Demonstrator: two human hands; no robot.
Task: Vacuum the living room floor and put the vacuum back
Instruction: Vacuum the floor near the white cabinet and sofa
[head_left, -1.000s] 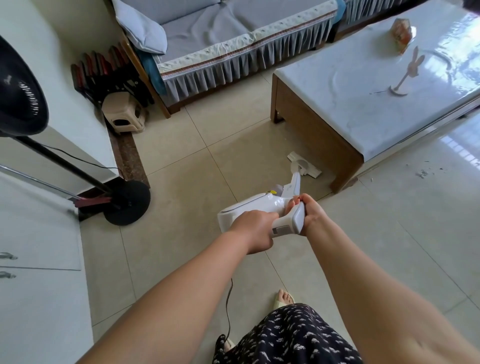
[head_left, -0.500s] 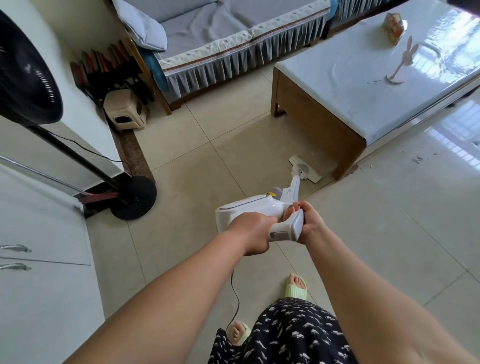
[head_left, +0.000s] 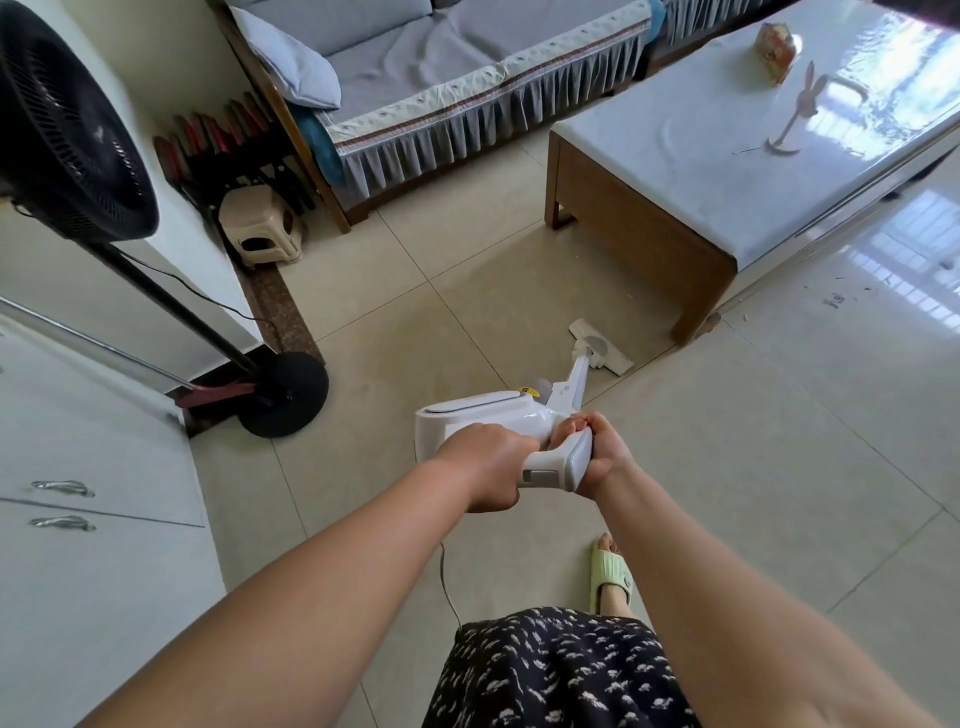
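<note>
Both hands are gripping the vacuum, fingers curled round its handle; debris is lying unswept, vacuuming unfinished, return pending.

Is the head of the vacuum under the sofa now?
No, the vacuum head lies on open floor tiles beside the corner of the coffee table, apart from the sofa.
</note>
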